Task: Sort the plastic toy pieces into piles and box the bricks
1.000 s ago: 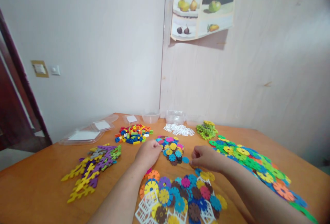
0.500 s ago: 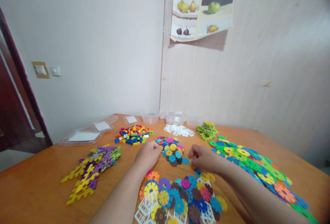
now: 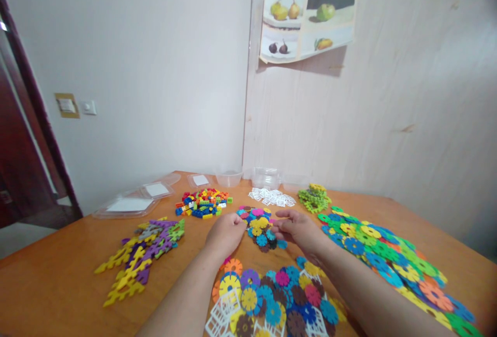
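A small pile of colourful notched plastic discs (image 3: 261, 233) lies mid-table between my hands. My left hand (image 3: 227, 233) is closed at the pile's left edge; whatever its fingers hold, if anything, is hidden. On the other side, my right hand (image 3: 297, 229) has its fingers stretched apart towards the pile, and I see nothing held in it. Nearer to me, a wider heap of notched discs (image 3: 272, 293) in blue, brown, yellow and pink spreads between my forearms. White lattice-like plastic pieces (image 3: 225, 308) are mixed into that heap.
Yellow and purple interlocking pieces (image 3: 143, 254) lie left, small building bricks (image 3: 202, 202) behind them. White square pieces (image 3: 272, 196), green pieces (image 3: 313, 198) and clear containers (image 3: 229, 178) stand at the back. Larger discs (image 3: 388, 254) stretch along the right; clear lids (image 3: 130, 205) lie back left.
My right hand has opened its curled fingers and moved slightly left and up, closer to the small disc pile. My left hand stays closed in nearly the same place. The view has shifted slightly.
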`<action>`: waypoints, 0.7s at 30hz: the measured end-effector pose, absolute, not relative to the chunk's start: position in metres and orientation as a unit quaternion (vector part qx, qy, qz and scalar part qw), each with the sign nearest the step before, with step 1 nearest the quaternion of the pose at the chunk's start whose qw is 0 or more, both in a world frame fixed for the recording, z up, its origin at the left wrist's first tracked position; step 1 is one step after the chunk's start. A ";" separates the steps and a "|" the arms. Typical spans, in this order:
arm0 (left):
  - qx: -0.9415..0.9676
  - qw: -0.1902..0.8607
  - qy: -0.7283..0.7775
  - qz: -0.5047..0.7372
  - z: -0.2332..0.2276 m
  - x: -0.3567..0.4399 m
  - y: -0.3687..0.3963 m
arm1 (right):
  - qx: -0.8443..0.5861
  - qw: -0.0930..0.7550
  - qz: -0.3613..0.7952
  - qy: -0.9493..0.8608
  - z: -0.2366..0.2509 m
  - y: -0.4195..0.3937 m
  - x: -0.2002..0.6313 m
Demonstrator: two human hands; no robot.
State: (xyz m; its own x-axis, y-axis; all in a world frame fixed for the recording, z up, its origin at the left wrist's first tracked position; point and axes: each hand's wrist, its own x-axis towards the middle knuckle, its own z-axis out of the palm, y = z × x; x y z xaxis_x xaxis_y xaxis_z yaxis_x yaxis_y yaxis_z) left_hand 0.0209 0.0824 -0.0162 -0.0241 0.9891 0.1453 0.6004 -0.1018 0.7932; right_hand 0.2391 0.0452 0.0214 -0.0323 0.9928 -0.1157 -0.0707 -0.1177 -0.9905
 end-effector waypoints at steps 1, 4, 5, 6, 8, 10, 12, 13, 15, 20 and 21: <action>0.647 0.264 0.615 0.365 -0.016 0.021 0.082 | -0.514 0.473 0.539 -0.472 0.023 0.044 0.242; 0.650 0.262 0.615 0.362 -0.015 0.021 0.081 | -0.564 0.412 0.471 -0.539 0.027 0.043 0.255; 0.649 0.263 0.615 0.362 -0.015 0.021 0.081 | -0.585 0.386 0.436 -0.565 0.028 0.043 0.260; 0.648 0.264 0.616 0.362 -0.015 0.021 0.080 | -0.604 0.357 0.400 -0.589 0.029 0.043 0.266; 0.650 0.263 0.614 0.363 -0.014 0.021 0.080 | -0.623 0.296 0.352 -0.633 0.028 0.044 0.279; 0.654 0.258 0.611 0.364 -0.014 0.021 0.079 | -0.618 0.238 0.335 -0.670 0.028 0.044 0.292; 0.657 0.253 0.612 0.362 -0.014 0.021 0.078 | -0.608 0.185 0.328 -0.699 0.029 0.042 0.304; 0.658 0.251 0.613 0.359 -0.014 0.021 0.078 | -0.604 0.158 0.325 -0.710 0.031 0.040 0.310; 0.661 0.246 0.616 0.352 -0.013 0.021 0.078 | -0.594 0.100 0.320 -0.731 0.036 0.035 0.318; 0.667 0.233 0.619 0.343 -0.010 0.022 0.076 | -0.570 0.009 0.294 -0.767 0.047 0.025 0.324; 0.666 0.233 0.621 0.341 -0.009 0.022 0.075 | -0.572 -0.001 0.290 -0.768 0.048 0.024 0.323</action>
